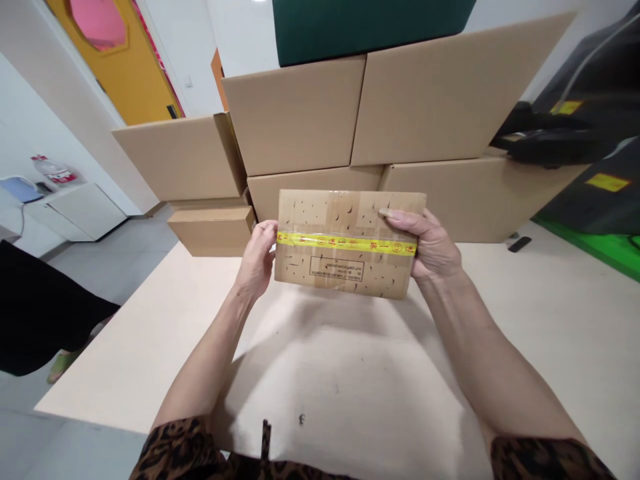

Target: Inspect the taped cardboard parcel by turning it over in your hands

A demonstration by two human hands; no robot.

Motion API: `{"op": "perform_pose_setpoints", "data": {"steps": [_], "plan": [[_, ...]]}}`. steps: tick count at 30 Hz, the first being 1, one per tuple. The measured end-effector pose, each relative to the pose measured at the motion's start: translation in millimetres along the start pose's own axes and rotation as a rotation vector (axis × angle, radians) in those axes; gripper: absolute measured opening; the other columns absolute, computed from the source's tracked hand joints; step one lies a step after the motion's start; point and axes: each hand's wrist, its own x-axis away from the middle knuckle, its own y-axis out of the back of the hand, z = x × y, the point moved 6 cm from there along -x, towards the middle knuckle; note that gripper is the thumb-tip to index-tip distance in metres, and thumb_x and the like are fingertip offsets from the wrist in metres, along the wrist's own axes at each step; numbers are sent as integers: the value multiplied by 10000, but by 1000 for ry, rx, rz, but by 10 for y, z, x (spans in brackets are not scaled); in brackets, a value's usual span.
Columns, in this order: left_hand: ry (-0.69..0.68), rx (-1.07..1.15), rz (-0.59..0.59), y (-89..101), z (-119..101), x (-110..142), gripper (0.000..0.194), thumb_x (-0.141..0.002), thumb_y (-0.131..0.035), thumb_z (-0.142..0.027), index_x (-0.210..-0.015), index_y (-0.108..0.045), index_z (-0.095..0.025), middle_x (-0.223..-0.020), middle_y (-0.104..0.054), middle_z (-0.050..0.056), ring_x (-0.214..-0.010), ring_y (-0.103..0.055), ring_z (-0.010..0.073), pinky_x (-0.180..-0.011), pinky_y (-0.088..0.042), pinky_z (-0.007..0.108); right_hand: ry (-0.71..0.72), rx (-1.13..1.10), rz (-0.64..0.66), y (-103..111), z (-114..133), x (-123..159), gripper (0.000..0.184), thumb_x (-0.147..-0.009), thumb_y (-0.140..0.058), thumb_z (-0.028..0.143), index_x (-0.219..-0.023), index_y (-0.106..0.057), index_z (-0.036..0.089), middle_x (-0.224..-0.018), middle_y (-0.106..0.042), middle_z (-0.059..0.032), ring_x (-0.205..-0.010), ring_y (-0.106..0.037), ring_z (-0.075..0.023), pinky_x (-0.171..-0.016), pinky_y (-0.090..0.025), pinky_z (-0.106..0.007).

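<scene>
A person holds a small cardboard box (349,243) in the air above a pale table (350,380), just in front of a stack of larger plain cartons (360,127). A yellow tape strip (347,245) runs across the box's facing side, with a printed label below it. The left hand (257,259) presses the box's left end, fingers curled round the edge; the right hand (430,245) clamps the right end, thumb laid along the top edge and fingers wrapped behind. Both forearms reach forward from patterned sleeves, wrists slightly bent inward. The grip rests only on the two ends — if either hand loosens, the box could likely tilt and drop to the table. Left of the stack, a yellow door (125,67) shows.
</scene>
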Motion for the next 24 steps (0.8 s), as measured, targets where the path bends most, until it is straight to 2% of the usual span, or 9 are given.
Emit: {"op": "perform_pose_setpoints", "data": {"steps": [5, 11, 15, 19, 24], "plan": [[-41, -52, 43, 16, -74, -9, 576, -617, -1013, -467, -1047, -696, -252, -1076, -733, 34, -1002, -674, 188, -867, -516, 285, -1, -12, 41, 26, -1, -33, 427, -467, -957, 253, -822, -721, 264, -891, -796, 11, -918, -783, -289, -1019, -662, -577], [-64, -103, 36, 36, -8, -28, 634, -622, -1002, -490, -1064, -608, -263, -1115, -696, 5, -972, -660, 156, -870, -519, 282, -20, -9, 83, 4, -33, -31, 407, -474, -959, 226, -811, -738, 285, -913, -807, -2, -922, -788, -298, -960, -680, -536], [-52, -166, 75, 42, 24, -44, 738, -631, -978, -558, -1186, -584, -271, -1252, -724, 62, -1166, -691, 250, -1010, -541, 376, -39, -6, 67, -8, -52, -20, 412, -450, -972, 225, -782, -738, 294, -911, -810, -9, -923, -777, -312, -954, -676, -560], [28, -170, 137, 1, 74, -26, 868, -636, -965, -581, -1329, -551, -260, -1462, -676, 129, -1424, -610, 354, -1165, -512, 462, -55, 25, 80, -35, -60, 5, 424, -448, -964, 230, -789, -722, 293, -899, -792, -7, -879, -756, -286, -915, -671, -528], [74, -162, 114, -62, 135, 27, 1015, -607, -983, -558, -1426, -473, -244, -1463, -670, 160, -1388, -643, 390, -1143, -544, 500, -82, 59, 105, -70, -72, 29, 457, -449, -964, 225, -811, -696, 298, -883, -764, 8, -808, -711, -237, -808, -658, -461]]}}
